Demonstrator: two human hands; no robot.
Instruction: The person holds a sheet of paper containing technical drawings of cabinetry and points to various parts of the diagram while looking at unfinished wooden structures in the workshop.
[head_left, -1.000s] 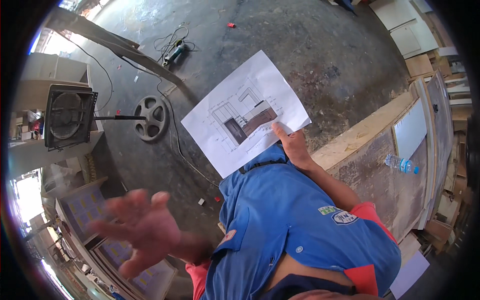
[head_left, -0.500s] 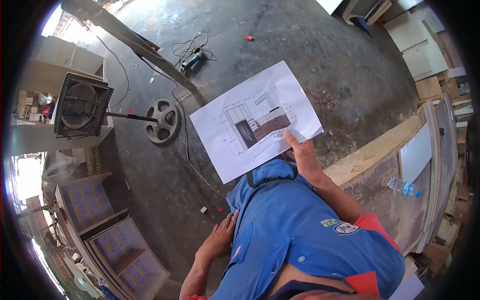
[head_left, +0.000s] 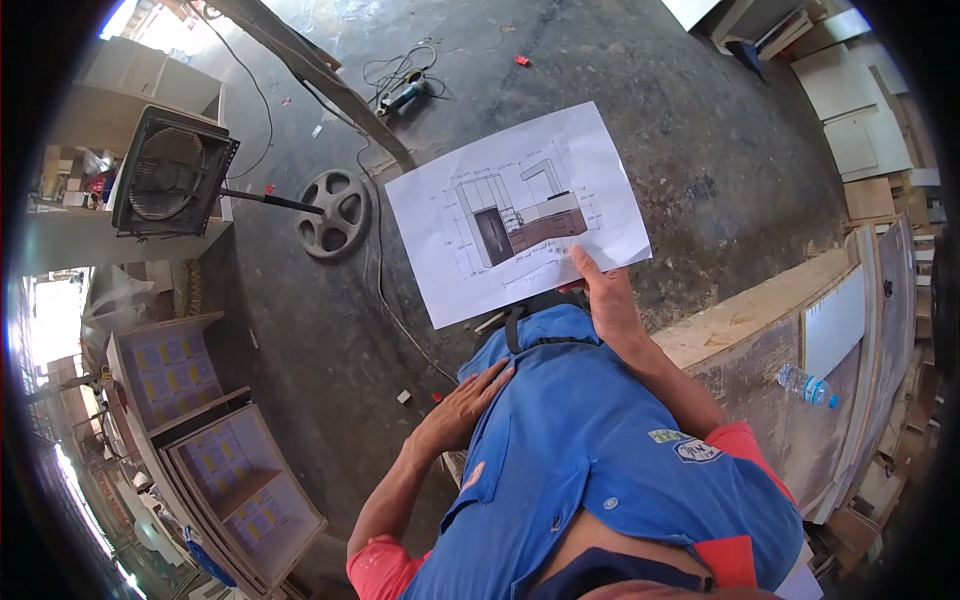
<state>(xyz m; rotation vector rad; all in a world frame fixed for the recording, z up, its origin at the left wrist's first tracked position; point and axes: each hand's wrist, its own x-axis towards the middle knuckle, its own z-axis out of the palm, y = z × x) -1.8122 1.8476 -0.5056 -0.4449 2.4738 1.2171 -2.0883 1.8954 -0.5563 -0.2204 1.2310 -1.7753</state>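
Between the thumb and fingers of my right hand (head_left: 608, 297) is the lower right edge of a white paper sheet (head_left: 430, 222). Printed on it is a kitchen cabinet drawing with dimension lines and handwritten marks. The sheet is tilted and held out in front of my body, above the floor. My left hand (head_left: 462, 408) lies flat against the side of my blue work shirt (head_left: 540, 420), fingers stretched out and holding nothing. The right fingers under the paper are partly hidden.
A pedestal fan (head_left: 172, 172) on a round base (head_left: 333, 214) stands at left, near a slanted post (head_left: 320, 75). Beyond the paper lies a corded power tool (head_left: 402, 97). Cabinet boxes (head_left: 225, 450) are lower left. A water bottle (head_left: 805, 385) rests on boards at right.
My left hand has slid up and inward onto the front of the shirt. The paper has turned slightly clockwise and shifted a little upward in my right hand.
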